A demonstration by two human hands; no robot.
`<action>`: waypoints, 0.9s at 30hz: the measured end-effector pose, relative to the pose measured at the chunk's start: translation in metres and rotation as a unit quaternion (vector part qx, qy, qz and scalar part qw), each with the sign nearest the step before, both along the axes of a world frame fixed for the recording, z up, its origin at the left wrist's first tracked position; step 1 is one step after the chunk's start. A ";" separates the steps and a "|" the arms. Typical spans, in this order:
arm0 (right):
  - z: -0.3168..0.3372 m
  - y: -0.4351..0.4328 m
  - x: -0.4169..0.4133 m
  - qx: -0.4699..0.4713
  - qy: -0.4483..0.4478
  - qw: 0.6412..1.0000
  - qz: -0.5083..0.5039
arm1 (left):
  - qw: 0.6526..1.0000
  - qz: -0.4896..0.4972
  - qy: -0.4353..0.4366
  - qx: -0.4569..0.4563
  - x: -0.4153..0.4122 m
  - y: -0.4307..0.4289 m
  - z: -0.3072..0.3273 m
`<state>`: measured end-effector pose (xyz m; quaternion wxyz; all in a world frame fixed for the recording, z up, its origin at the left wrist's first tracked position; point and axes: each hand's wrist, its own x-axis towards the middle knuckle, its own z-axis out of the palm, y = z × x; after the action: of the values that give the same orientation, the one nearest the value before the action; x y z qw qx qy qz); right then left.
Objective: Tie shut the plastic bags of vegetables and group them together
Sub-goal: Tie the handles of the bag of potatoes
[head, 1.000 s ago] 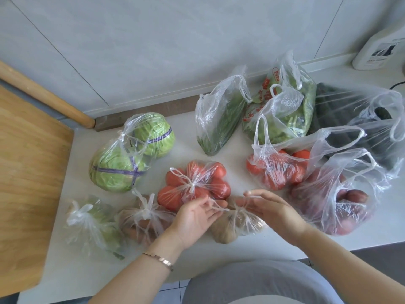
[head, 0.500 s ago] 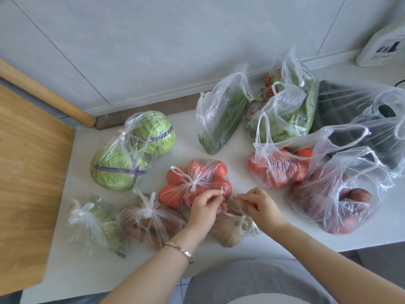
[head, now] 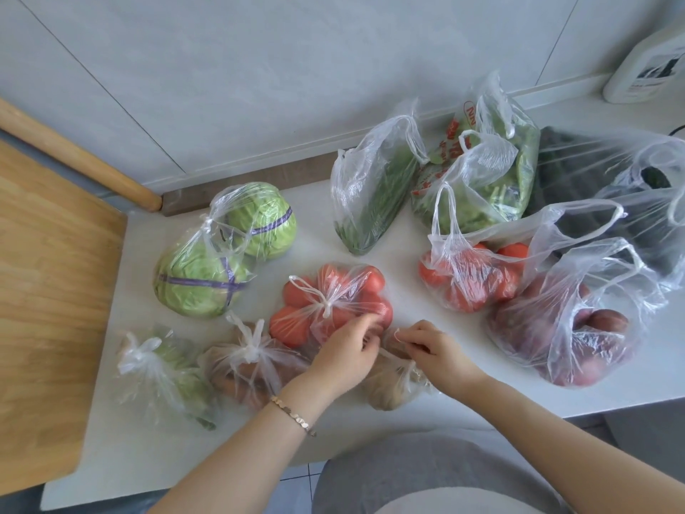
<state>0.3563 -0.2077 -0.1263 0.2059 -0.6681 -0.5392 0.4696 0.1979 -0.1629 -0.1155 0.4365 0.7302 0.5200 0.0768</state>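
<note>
White counter (head: 259, 458) viewed from above. Near its front edge, the left hand (head: 344, 354) and right hand (head: 433, 350) are each pinching a handle strip of the potato bag (head: 389, 387) with curled fingers; the bag is lying beneath and between them. Two knotted bags (head: 252, 361) are lying just to its left. A knotted tomato bag (head: 333, 298) is sitting just behind the hands, and a knotted cabbage bag (head: 222, 254) is resting toward the left edge. Unknotted bags (head: 470, 280) are crowding the back right corner.
</note>
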 end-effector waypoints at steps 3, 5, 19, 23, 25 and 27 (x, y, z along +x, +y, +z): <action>0.001 0.004 0.005 -0.057 0.104 0.991 -0.068 | 0.982 -0.148 0.106 0.057 0.000 -0.006 -0.009; 0.002 0.005 0.007 -0.080 0.187 0.970 -0.134 | 0.977 -0.158 0.137 0.048 0.003 -0.007 -0.009; 0.014 0.000 0.016 -0.016 0.301 0.892 -0.336 | 0.989 0.064 -0.069 -0.115 0.033 -0.014 -0.009; 0.013 -0.001 0.017 -0.012 0.245 0.906 -0.344 | 0.988 0.060 -0.094 -0.106 0.037 -0.015 -0.008; 0.012 -0.004 0.016 -0.016 0.157 0.943 -0.292 | 0.985 0.083 -0.106 -0.112 0.037 -0.015 -0.012; 0.012 -0.007 0.012 -0.004 0.056 0.981 -0.185 | 0.982 0.106 -0.109 -0.116 0.037 -0.015 -0.017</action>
<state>0.3686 -0.2151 -0.1146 0.3166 -0.7301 -0.3918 0.4618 0.2345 -0.1778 -0.1328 0.5616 0.6029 0.5490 0.1404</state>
